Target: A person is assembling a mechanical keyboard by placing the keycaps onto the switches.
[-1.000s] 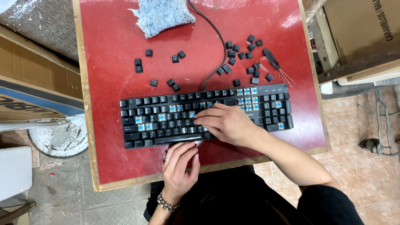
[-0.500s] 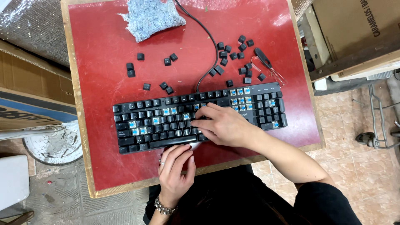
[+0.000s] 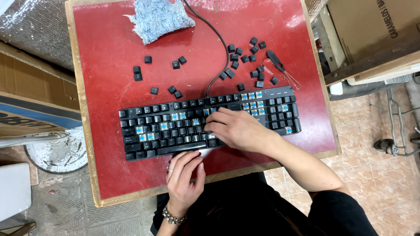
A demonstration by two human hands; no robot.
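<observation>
A black keyboard lies across the red table top, with several keycaps off and blue switches showing. My right hand rests palm down on the middle keys, fingers curled onto them; what the fingertips grip is hidden. My left hand, with a ring and a bracelet, lies flat at the keyboard's front edge, fingertips touching it next to a pale strip. Several loose black keycaps are scattered behind the keyboard. A wire keycap puller with a black handle lies at the back right.
A blue-grey rag sits at the table's back edge beside the keyboard's black cable. Cardboard boxes stand to the right and left. A white bucket stands on the floor at left.
The view has drifted a little. Both hands stay where they were on the keyboard, with only small finger movement.
</observation>
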